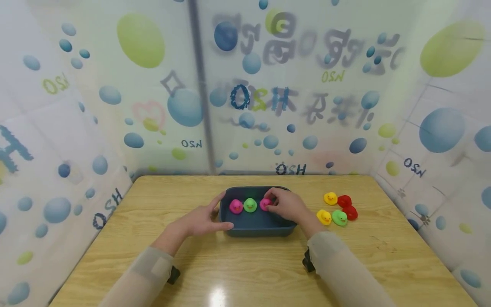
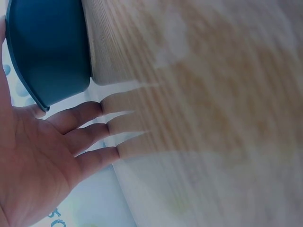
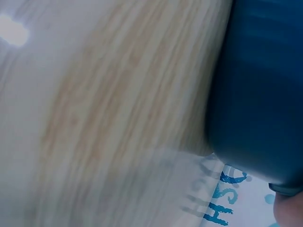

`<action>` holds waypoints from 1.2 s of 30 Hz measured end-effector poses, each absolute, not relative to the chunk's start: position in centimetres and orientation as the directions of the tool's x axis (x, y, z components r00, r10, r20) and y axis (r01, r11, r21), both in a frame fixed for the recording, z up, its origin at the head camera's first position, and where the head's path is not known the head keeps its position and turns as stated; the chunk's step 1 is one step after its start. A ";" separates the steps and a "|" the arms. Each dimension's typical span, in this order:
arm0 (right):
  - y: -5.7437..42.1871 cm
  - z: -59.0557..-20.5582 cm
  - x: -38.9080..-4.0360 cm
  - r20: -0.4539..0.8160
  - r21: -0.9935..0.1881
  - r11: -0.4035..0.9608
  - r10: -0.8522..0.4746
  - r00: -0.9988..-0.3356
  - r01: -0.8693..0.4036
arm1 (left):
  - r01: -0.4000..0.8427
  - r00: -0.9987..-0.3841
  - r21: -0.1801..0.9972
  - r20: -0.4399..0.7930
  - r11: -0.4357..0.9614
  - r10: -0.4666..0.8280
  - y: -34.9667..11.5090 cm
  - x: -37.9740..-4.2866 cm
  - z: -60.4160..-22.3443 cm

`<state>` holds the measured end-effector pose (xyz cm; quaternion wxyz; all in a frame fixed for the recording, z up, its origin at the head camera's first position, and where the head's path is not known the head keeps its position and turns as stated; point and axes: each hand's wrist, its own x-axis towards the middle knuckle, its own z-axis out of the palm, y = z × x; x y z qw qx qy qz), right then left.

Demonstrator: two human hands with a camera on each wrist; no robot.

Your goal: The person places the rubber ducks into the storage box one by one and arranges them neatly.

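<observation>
A dark blue rectangular bin (image 1: 261,232) stands on the table, holding a pink rubber duck (image 1: 236,206) and a green rubber duck (image 1: 250,205) side by side. Inside it, to the right of the green one, my right hand (image 1: 288,205) pinches a second pink rubber duck (image 1: 264,203). My left hand (image 1: 200,218) is at the bin's left end, thumb along the front corner of the rim. In the left wrist view its fingers (image 2: 92,161) stretch out beside the bin wall (image 2: 49,52). The right wrist view shows mostly bin wall (image 3: 260,94); the held duck is hidden there.
Right of the bin lies a loose group: two yellow ducks (image 1: 330,198), a green duck (image 1: 339,217) and two red ducks (image 1: 350,212). The wooden table (image 1: 245,264) meets a patterned curtain (image 1: 245,140) at the back and sides.
</observation>
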<state>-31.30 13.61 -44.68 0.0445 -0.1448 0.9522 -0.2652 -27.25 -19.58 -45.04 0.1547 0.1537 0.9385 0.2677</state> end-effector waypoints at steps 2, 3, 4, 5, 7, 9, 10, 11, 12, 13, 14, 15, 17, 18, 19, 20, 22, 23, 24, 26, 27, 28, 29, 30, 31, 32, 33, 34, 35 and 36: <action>13.4 -44.7 -31.3 -0.006 -0.494 0.829 -0.304 -0.953 -0.262 | 0.208 -0.905 0.550 -0.206 0.809 0.373 -19.7 -27.2 -45.0; 13.4 -44.7 -31.3 -0.006 -0.489 0.833 -0.302 -0.953 -0.261 | 0.207 -0.905 0.550 -0.206 0.809 0.372 -19.7 -27.2 -45.0; 13.3 -44.7 -31.2 -0.003 -0.480 0.836 -0.304 -0.953 -0.265 | 0.208 -0.905 0.550 -0.205 0.809 0.372 -19.7 -27.2 -45.0; 13.2 -44.6 -31.2 -0.001 -0.473 0.839 -0.305 -0.952 -0.268 | 0.207 -0.906 0.549 -0.205 0.809 0.371 -19.7 -27.2 -45.0; 13.2 -44.6 -31.1 0.008 -0.452 0.847 -0.309 -0.951 -0.279 | 0.205 -0.907 0.550 -0.204 0.809 0.369 -19.7 -27.2 -45.0; 13.2 -44.7 -31.1 0.016 -0.421 0.858 -0.316 -0.948 -0.293 | 0.203 -0.908 0.552 -0.204 0.809 0.366 -19.7 -27.1 -45.0; 13.2 -44.7 -31.1 0.019 -0.405 0.864 -0.320 -0.947 -0.300 | 0.203 -0.908 0.552 -0.202 0.809 0.366 -19.7 -27.1 -45.0; 13.2 -44.7 -31.1 0.019 -0.395 0.868 -0.321 -0.947 -0.302 | 0.204 -0.908 0.552 -0.201 0.808 0.367 -19.6 -27.1 -45.0; 13.2 -44.7 -31.1 0.020 -0.386 0.871 -0.321 -0.947 -0.303 | 0.206 -0.908 0.552 -0.200 0.808 0.368 -19.6 -27.1 -45.0; 13.2 -44.7 -31.1 0.018 -0.381 0.873 -0.321 -0.947 -0.304 | 0.209 -0.908 0.552 -0.198 0.807 0.370 -19.6 -27.1 -45.0; 13.2 -44.6 -31.1 0.016 -0.381 0.873 -0.323 -0.946 -0.304 | 0.210 -0.907 0.552 -0.197 0.807 0.371 -19.6 -27.1 -44.9; 13.2 -44.6 -31.0 0.015 -0.386 0.871 -0.323 -0.946 -0.303 | 0.211 -0.907 0.552 -0.197 0.807 0.372 -19.7 -27.2 -44.9; 13.2 -44.5 -30.9 0.015 -0.392 0.868 -0.326 -0.945 -0.305 | 0.211 -0.906 0.552 -0.198 0.807 0.373 -19.7 -27.2 -45.0; 13.2 -44.5 -30.9 0.017 -0.393 0.867 -0.328 -0.945 -0.308 | 0.210 -0.906 0.553 -0.199 0.806 0.373 -19.7 -27.2 -44.9; 13.2 -44.6 -30.9 0.019 -0.393 0.866 -0.329 -0.944 -0.310 | 0.209 -0.906 0.553 -0.201 0.807 0.373 -19.7 -27.2 -45.0; 13.2 -44.6 -30.9 0.021 -0.394 0.865 -0.330 -0.944 -0.311 | 0.209 -0.906 0.553 -0.201 0.806 0.373 -19.7 -27.2 -45.0; 13.2 -44.7 -31.0 0.023 -0.391 0.866 -0.329 -0.944 -0.311 | 0.207 -0.906 0.554 -0.203 0.806 0.372 -19.7 -27.2 -45.0; 13.2 -44.7 -31.0 0.023 -0.390 0.867 -0.328 -0.944 -0.311 | 0.206 -0.906 0.555 -0.204 0.806 0.372 -19.7 -27.2 -45.0; 13.2 -44.8 -31.0 0.024 -0.389 0.868 -0.327 -0.945 -0.310 | 0.206 -0.906 0.554 -0.204 0.806 0.372 -19.7 -27.1 -45.0; 13.2 -44.8 -31.0 0.025 -0.391 0.868 -0.324 -0.946 -0.308 | 0.207 -0.906 0.556 -0.203 0.805 0.372 -19.7 -27.1 -45.0; 13.2 -44.8 -31.0 0.025 -0.392 0.867 -0.324 -0.946 -0.307 | 0.206 -0.906 0.556 -0.203 0.805 0.372 -19.6 -27.1 -45.0; 13.2 -44.9 -31.0 0.025 -0.393 0.867 -0.324 -0.946 -0.307 | 0.207 -0.906 0.557 -0.202 0.805 0.373 -19.6 -27.2 -45.0; 13.3 -44.9 -31.0 0.024 -0.396 0.866 -0.324 -0.946 -0.306 | 0.206 -0.906 0.557 -0.202 0.804 0.372 -19.6 -27.2 -45.0; 13.3 -44.9 -31.0 0.024 -0.398 0.865 -0.324 -0.946 -0.306 | 0.206 -0.906 0.557 -0.203 0.804 0.372 -19.6 -27.2 -45.0; 13.3 -44.9 -31.0 0.024 -0.397 0.865 -0.324 -0.946 -0.307 | 0.205 -0.905 0.558 -0.204 0.804 0.372 -19.6 -27.2 -45.0; 13.4 -44.9 -31.0 0.025 -0.397 0.865 -0.325 -0.945 -0.307 | 0.205 -0.905 0.558 -0.205 0.804 0.373 -19.6 -27.2 -45.0; 13.4 -44.9 -31.0 0.025 -0.397 0.865 -0.324 -0.946 -0.307 | 0.205 -0.905 0.558 -0.206 0.804 0.373 -19.6 -27.2 -45.0; 13.4 -44.9 -31.0 0.024 -0.397 0.866 -0.322 -0.946 -0.305 | 0.206 -0.904 0.559 -0.206 0.803 0.375 -19.6 -27.2 -45.0; 13.4 -44.9 -30.9 0.026 -0.397 0.866 -0.320 -0.947 -0.303 | 0.207 -0.903 0.560 -0.206 0.802 0.376 -19.6 -27.2 -45.0; 13.4 -44.9 -30.9 0.027 -0.396 0.867 -0.318 -0.948 -0.303 | 0.208 -0.903 0.560 -0.205 0.801 0.378 -19.5 -27.2 -44.9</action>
